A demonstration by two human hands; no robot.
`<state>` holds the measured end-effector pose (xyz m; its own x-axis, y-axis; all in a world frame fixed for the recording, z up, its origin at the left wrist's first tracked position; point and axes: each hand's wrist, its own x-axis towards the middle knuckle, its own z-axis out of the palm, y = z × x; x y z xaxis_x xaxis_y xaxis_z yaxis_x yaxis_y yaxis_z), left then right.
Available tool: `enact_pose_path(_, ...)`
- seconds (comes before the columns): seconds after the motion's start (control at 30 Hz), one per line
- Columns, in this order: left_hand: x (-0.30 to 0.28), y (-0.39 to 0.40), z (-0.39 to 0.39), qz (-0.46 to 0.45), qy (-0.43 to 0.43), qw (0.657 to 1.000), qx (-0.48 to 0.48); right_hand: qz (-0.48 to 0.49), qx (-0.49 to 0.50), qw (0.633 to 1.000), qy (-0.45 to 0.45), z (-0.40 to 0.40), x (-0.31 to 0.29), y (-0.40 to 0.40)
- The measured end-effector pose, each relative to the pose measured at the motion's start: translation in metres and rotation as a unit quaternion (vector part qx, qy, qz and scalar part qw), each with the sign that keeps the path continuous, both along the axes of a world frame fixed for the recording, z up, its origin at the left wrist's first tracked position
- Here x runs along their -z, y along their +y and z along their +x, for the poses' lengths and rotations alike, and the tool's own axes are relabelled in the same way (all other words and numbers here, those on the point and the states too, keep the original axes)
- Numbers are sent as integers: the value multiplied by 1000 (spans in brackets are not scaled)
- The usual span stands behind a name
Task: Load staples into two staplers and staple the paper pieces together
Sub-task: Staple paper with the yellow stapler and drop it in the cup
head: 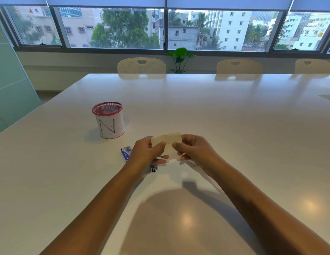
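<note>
Both hands hold small cream paper pieces (167, 142) a little above the white table (234, 116). My left hand (147, 151) pinches the left edge and my right hand (195, 150) pinches the right edge, thumbs near the middle. A small staple mark shows between the thumbs. Under my left hand lies a metal stapler (153, 168), mostly hidden. A blue staple box (125, 152) lies on the table just left of my left hand.
A white mesh pen cup (109, 124) with a red rim and a drawn "N" stands to the left behind the hands. Cream chairs (142, 65) line the table's far edge, with a green plant (180, 56) by the windows.
</note>
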<state>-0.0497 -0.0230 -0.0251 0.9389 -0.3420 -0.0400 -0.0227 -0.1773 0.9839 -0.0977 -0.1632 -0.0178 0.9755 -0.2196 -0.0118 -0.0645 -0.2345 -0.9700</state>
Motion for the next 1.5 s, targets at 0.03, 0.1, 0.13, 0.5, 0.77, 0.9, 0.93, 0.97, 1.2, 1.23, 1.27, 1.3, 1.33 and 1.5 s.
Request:
enact_pose_path(0.03,-1,0,0,-9,7,1000,-3,5,7,1000,-1,0,0,0)
enact_pose_path(0.1,-5,3,2,-30,22,999,4,15,18,1000,-3,0,-1,-1)
enact_pose_path(0.13,-6,4,4,-29,21,999,14,21,25,999,-7,1,-2,-2)
enact_pose_path(0.5,8,18,25,294,-337,877,-175,15,118,985,-127,45,-35,6)
enact_pose_path(0.77,28,18,36,346,-315,875,-122,-95,92,973,-187,113,-65,68)
enact_pose_path(0.9,29,15,35,349,-306,880,-104,-156,68,963,-209,137,-71,97)
enact_pose_path(0.93,30,15,36,349,-305,880,-103,-176,67,959,-213,143,-70,102)
enact_pose_path(0.97,31,16,36,346,-306,881,-104,-196,67,954,-215,148,-69,106)
enact_pose_path(1.2,28,14,32,347,-303,883,-94,-303,38,938,-162,173,-51,116)
enact_pose_path(1.23,28,14,32,349,-301,883,-89,-307,33,938,-156,175,-48,117)
enact_pose_path(1.27,28,14,32,351,-300,883,-86,-315,27,937,-149,177,-44,119)
enact_pose_path(1.3,28,15,31,353,-299,883,-84,-329,21,933,-146,178,-42,120)
enact_pose_path(1.33,28,15,31,356,-299,882,-82,-348,17,926,-143,179,-40,120)
enact_pose_path(1.5,27,14,30,368,-297,878,-76,-462,-29,878,-119,179,-37,118)
